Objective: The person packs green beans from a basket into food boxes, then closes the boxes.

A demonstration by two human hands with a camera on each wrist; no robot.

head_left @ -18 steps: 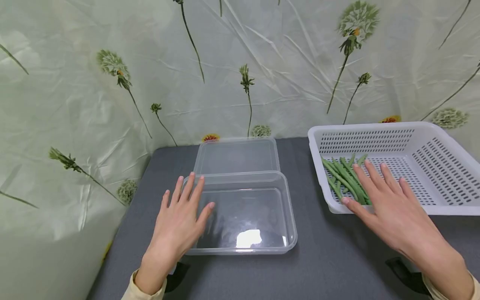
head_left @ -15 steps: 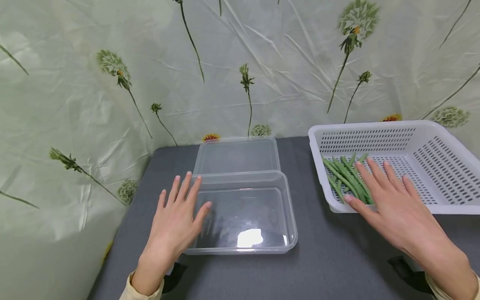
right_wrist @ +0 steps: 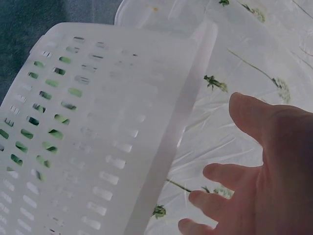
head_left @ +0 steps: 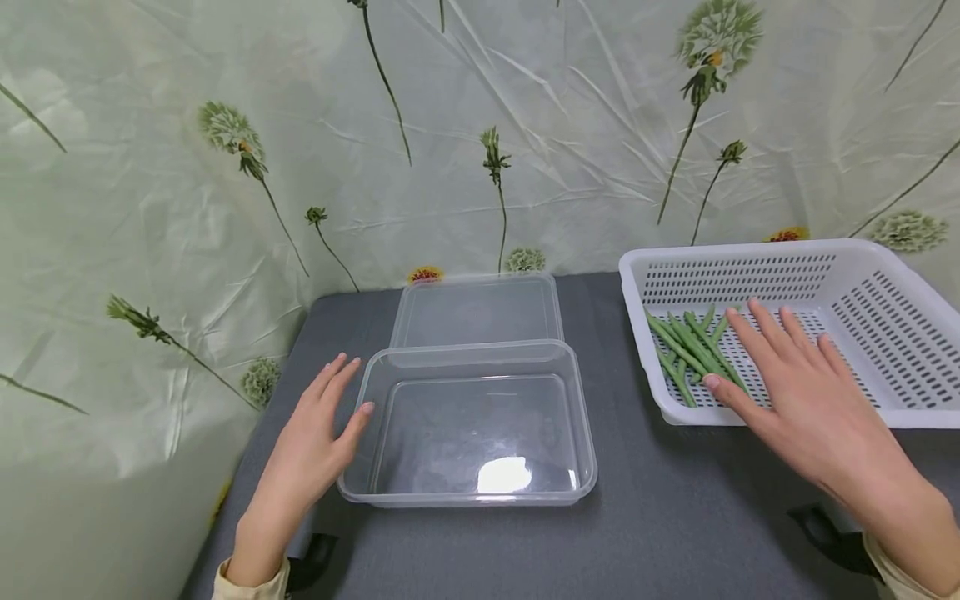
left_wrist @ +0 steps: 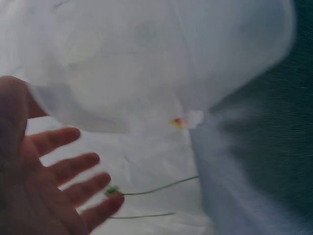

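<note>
Slender green beans (head_left: pixel 693 346) lie in a loose bunch at the left end of a white slotted basket (head_left: pixel 892 333), on the right side of a table covered in dark grey cloth (head_left: pixel 660 517). Over the basket's near rim hangs a person's right hand (head_left: pixel 817 408), palm down, fingers spread and holding nothing, thumb tip beside the beans. Seen from the right wrist, the fingers stand apart from the basket's wall, where green shows through the slots.

To the left, well apart from the basket, a clear rectangular container (head_left: pixel 480 500) sits open side up, light glinting off its floor. The left hand (head_left: pixel 303 458) hovers just beside its left edge, fingers extended and parted, thumb held away, its grasp free; whether any finger brushes the rim, I cannot tell. Directly behind the container lies a flat clear lid (head_left: pixel 480 308). Cream sleeves (head_left: pixel 255 583) and black straps (head_left: pixel 311 562) show at both wrists. Beyond the table hangs a pale, creased sheet (head_left: pixel 420 83) printed with dandelions and long stems.
</note>
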